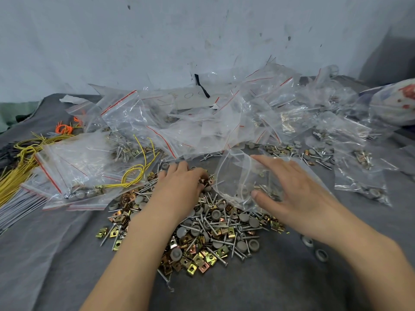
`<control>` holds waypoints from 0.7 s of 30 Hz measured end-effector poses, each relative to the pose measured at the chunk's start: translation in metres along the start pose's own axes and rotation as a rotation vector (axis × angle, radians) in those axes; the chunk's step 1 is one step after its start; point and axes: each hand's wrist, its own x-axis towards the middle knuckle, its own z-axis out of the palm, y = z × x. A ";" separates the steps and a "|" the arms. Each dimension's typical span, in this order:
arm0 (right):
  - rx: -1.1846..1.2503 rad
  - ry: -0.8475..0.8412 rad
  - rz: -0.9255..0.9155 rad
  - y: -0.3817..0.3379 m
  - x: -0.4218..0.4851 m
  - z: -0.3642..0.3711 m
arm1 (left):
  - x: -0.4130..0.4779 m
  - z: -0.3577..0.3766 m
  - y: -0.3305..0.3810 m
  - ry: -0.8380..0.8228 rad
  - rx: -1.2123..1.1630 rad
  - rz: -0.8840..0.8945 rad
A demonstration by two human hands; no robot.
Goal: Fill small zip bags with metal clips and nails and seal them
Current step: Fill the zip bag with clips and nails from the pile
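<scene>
A loose heap of brass-coloured metal clips [197, 259], nails [226, 225] and grey caps [241, 244] covers the grey cloth in front of me. My left hand [179, 187] lies palm down at the heap's far end, its curled fingertips pinching clips. My right hand [294, 194] holds a small clear zip bag [233, 180] with its mouth open toward the left, fingers over the top and thumb underneath. A few clips and nails show inside that bag.
A big pile of clear zip bags [202, 122], some filled, spreads across the back and right. More filled bags [74, 171] lie at left among yellow wires [20, 167] and orange ties [64, 129]. Two grey caps [314, 248] sit under my right forearm. A grey wall [157, 41] stands behind.
</scene>
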 end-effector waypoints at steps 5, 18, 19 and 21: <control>0.002 0.005 0.003 -0.001 0.000 -0.001 | 0.002 0.005 0.003 0.059 -0.019 0.065; 0.001 -0.011 -0.004 -0.002 0.000 -0.001 | 0.016 0.002 0.010 -0.005 0.014 0.046; 0.002 -0.013 -0.005 -0.002 0.000 -0.001 | 0.016 0.002 0.010 0.001 0.019 0.047; -0.003 -0.018 -0.006 -0.002 0.001 -0.001 | 0.016 0.004 0.011 0.020 0.029 0.054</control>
